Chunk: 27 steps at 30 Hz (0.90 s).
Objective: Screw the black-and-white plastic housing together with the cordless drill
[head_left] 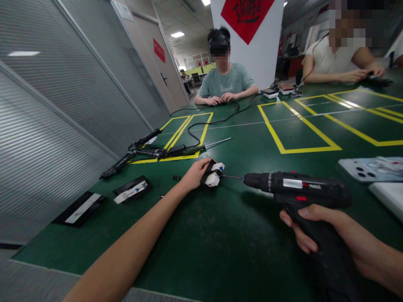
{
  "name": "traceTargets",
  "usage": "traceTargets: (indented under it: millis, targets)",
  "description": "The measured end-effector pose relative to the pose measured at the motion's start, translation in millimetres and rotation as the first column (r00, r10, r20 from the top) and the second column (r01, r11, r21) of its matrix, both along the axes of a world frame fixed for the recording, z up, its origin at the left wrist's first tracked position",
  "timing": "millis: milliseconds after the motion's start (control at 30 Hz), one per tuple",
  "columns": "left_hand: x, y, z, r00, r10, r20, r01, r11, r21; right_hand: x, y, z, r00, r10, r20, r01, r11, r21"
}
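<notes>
My right hand (pixel 327 226) is wrapped round the grip of a black cordless drill (pixel 302 188) with red buttons. The drill lies level, and its long thin bit (pixel 232 177) points left, its tip at a small black and white part (pixel 214 175). That part is gripped from its left side by my left hand (pixel 197 174), whose fingers are partly hidden behind it. Whether the tip touches a screw is too small to tell.
On the green table (pixel 189 251), a black and white piece (pixel 132 189) and a flat black piece (pixel 78 209) lie left. Black tools with a cable (pixel 151 151) sit behind. A phone (pixel 371 169) lies right. A person (pixel 225 82) sits opposite, another person (pixel 340 63) at back right.
</notes>
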<state>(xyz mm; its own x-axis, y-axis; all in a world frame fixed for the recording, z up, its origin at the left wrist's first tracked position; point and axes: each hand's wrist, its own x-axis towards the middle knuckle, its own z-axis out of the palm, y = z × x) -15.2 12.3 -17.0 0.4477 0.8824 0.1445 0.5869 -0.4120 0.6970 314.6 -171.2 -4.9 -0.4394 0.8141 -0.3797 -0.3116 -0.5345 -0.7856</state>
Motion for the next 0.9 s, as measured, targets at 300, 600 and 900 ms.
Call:
traceTargets:
  millis: [300, 600, 900]
  targets:
    - [0.2, -1.6, 2.0, 1.0, -0.002, 0.003, 0.002, 1.0, 0.001, -1.1, 1.7, -0.3, 1.0, 0.009, -0.009, -0.009, 1.0, -0.001]
    - [0.9, -2.5, 3.7, 1.0, 0.009, -0.012, -0.009, 1.0, -0.001, -1.5, -0.3, 4.6, 1.0, 0.009, -0.014, -0.009, 1.0, -0.011]
    - [-0.5, -0.3, 0.4, 1.0, 0.008, -0.003, -0.008, 1.0, -0.003, -2.2, -2.0, 6.6, 1.0, -0.004, 0.012, 0.004, 1.0, 0.01]
